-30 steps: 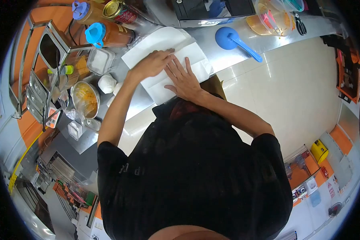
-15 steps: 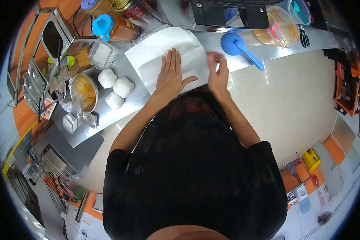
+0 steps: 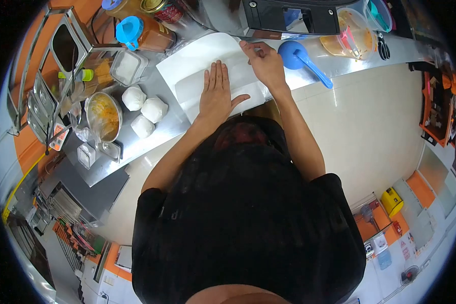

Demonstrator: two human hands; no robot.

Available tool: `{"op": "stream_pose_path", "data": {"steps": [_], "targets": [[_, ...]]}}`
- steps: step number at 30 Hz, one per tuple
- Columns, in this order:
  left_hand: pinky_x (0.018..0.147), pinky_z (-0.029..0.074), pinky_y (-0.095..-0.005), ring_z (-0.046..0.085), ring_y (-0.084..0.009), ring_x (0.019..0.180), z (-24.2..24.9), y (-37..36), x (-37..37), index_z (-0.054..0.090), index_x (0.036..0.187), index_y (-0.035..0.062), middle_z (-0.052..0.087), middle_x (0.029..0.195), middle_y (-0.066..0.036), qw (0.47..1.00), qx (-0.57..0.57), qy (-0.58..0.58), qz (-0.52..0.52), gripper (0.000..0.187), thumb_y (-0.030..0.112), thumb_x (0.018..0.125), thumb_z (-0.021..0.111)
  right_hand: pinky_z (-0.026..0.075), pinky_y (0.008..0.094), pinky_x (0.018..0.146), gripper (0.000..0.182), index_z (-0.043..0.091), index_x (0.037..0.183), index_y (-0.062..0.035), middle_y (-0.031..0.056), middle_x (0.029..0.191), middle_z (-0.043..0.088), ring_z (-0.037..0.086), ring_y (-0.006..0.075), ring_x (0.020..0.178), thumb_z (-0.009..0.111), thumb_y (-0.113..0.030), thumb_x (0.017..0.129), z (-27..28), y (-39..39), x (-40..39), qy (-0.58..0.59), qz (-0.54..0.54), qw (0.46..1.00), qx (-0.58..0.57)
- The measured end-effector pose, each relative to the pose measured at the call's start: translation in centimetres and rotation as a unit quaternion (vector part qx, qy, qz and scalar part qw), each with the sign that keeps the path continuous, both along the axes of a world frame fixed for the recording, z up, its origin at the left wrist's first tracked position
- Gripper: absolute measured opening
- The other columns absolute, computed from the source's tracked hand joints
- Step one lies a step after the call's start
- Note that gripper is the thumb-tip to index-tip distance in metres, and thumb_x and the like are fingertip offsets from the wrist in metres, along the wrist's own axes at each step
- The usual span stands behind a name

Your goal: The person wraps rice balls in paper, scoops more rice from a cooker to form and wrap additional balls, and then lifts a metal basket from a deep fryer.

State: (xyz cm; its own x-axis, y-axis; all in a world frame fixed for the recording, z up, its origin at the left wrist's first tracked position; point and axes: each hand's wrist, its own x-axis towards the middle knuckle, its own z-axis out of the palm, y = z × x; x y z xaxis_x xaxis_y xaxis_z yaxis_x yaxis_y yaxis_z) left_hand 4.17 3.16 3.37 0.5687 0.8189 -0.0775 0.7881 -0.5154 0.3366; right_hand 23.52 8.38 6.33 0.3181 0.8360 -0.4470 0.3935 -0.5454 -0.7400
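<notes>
White paper sheets (image 3: 192,58) lie on the steel counter (image 3: 159,131). My left hand (image 3: 216,91) rests flat on the paper, fingers together and stretched out, thumb spread to the right. At the upper right corner of the paper is my right hand (image 3: 264,62), its fingers bent with index finger and thumb near the edge; whether paper is between them is too small to tell. Just right of that hand lies a blue scoop (image 3: 295,54). Three white wrapped bundles (image 3: 154,110) sit left of the paper.
A metal bowl (image 3: 104,116) of orange-yellow food stands at the left, near a clear container (image 3: 128,67). Behind are a blue-lidded jug (image 3: 146,34) and a black appliance (image 3: 291,17). Black-handled scissors (image 3: 383,46) lie at the right, beside a plastic tub (image 3: 348,38).
My right hand has moved up and slightly left, from the lower right edge of the paper to its upper right corner. My left hand stays flat on the paper.
</notes>
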Motion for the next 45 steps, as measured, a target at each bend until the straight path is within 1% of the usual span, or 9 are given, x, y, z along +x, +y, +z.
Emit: {"op": "stream_pose_path", "data": {"steps": [3,7,9,16,25,28,33,39,45], "targets": [[0.126,0.022,-0.0576,0.026,-0.0491,0.155,0.2,-0.1,0.1,0.029,0.152,-0.0217,0.028,0.163,-0.039,1.000,0.006,-0.011,-0.008,0.109,0.066,0.095,0.061,0.057,0.0402,0.088,0.065,0.070,0.118,0.0049,0.0227,0.100,0.077,0.076,0.0343,0.096,0.073,-0.054,0.091,-2.2,0.7,0.1,0.135,-0.034,0.990,-0.027],[0.126,0.023,-0.0582,0.026,-0.0504,0.154,0.2,-0.2,0.1,0.028,0.153,-0.0208,0.028,0.162,-0.039,1.000,0.011,-0.015,-0.008,0.108,0.064,0.095,0.061,0.056,0.0363,0.084,0.054,0.069,0.116,0.0071,0.0208,0.102,0.078,0.076,0.0271,0.093,0.081,-0.036,0.087,-7.3,0.5,1.8,0.067,0.011,0.992,0.109],[0.126,0.023,-0.0584,0.027,-0.0507,0.154,0.0,-0.4,-0.1,0.027,0.154,-0.0205,0.028,0.162,-0.039,1.000,0.015,-0.019,-0.005,0.108,0.064,0.095,0.062,0.053,0.0275,0.070,0.051,0.068,0.120,0.0076,0.0133,0.088,0.076,0.069,0.0135,0.080,0.086,-0.022,0.083,-7.0,0.1,2.8,0.181,-0.037,0.979,0.085],[0.126,0.021,-0.0600,0.022,-0.0486,0.156,0.0,-0.9,-0.4,0.027,0.156,-0.0172,0.024,0.166,-0.035,1.000,0.012,-0.018,-0.013,0.107,0.062,0.094,0.064,0.054,0.0275,0.074,0.047,0.068,0.121,0.0074,0.0152,0.097,0.078,0.069,0.0137,0.082,0.084,-0.018,0.084,-5.5,-0.7,3.3,0.162,-0.045,0.983,0.079],[0.128,0.017,-0.0589,0.020,-0.0460,0.158,0.1,-2.8,-0.2,0.028,0.157,-0.0153,0.021,0.168,-0.033,1.000,-0.014,0.018,-0.009,0.104,0.056,0.093,0.067,0.053,0.0315,0.069,0.043,0.070,0.119,0.0067,0.0133,0.085,0.076,0.070,0.0175,0.076,0.082,-0.017,0.085,-6.2,-1.6,2.3,0.077,-0.083,0.993,0.020],[0.128,0.016,-0.0583,0.019,-0.0454,0.159,0.5,-3.3,-0.1,0.028,0.157,-0.0151,0.020,0.169,-0.033,0.999,-0.038,0.019,-0.006,0.100,0.051,0.093,0.069,0.054,0.0327,0.072,0.040,0.071,0.117,0.0039,0.0144,0.085,0.076,0.071,0.0203,0.079,0.082,-0.019,0.086,-6.8,-1.9,2.0,0.113,-0.070,0.988,0.078],[0.129,0.018,-0.0566,0.019,-0.0462,0.158,1.3,-4.4,-0.8,0.028,0.156,-0.0155,0.020,0.168,-0.034,0.998,-0.053,0.012,-0.013,0.093,0.041,0.095,0.070,0.057,0.0377,0.075,0.025,0.073,0.109,-0.0012,0.0150,0.085,0.076,0.075,0.0267,0.079,0.077,-0.015,0.089,-2.7,-2.3,-0.5,-0.041,-0.106,0.975,0.190],[0.120,0.037,-0.0512,0.043,-0.0441,0.145,2.3,-3.5,-2.0,0.048,0.146,-0.0117,0.049,0.151,-0.031,0.982,-0.068,-0.170,0.056,0.056,0.018,0.101,0.063,0.060,0.0425,0.080,0.015,0.075,0.099,-0.0017,0.0186,0.088,0.077,0.076,0.0360,0.085,0.071,-0.014,0.091,-1.8,-4.1,-5.0,-0.026,0.085,0.986,0.140],[0.088,0.057,-0.0388,0.071,-0.0290,0.098,-1.3,-0.4,-2.9,0.064,0.121,-0.0022,0.072,0.112,-0.018,0.861,-0.142,-0.340,0.350,0.021,0.005,0.102,0.064,0.059,0.0468,0.081,0.015,0.076,0.096,-0.0014,0.0219,0.092,0.076,0.075,0.0395,0.087,0.069,-0.015,0.092,-2.8,-4.3,-4.7,-0.037,0.086,0.991,0.094]]}}
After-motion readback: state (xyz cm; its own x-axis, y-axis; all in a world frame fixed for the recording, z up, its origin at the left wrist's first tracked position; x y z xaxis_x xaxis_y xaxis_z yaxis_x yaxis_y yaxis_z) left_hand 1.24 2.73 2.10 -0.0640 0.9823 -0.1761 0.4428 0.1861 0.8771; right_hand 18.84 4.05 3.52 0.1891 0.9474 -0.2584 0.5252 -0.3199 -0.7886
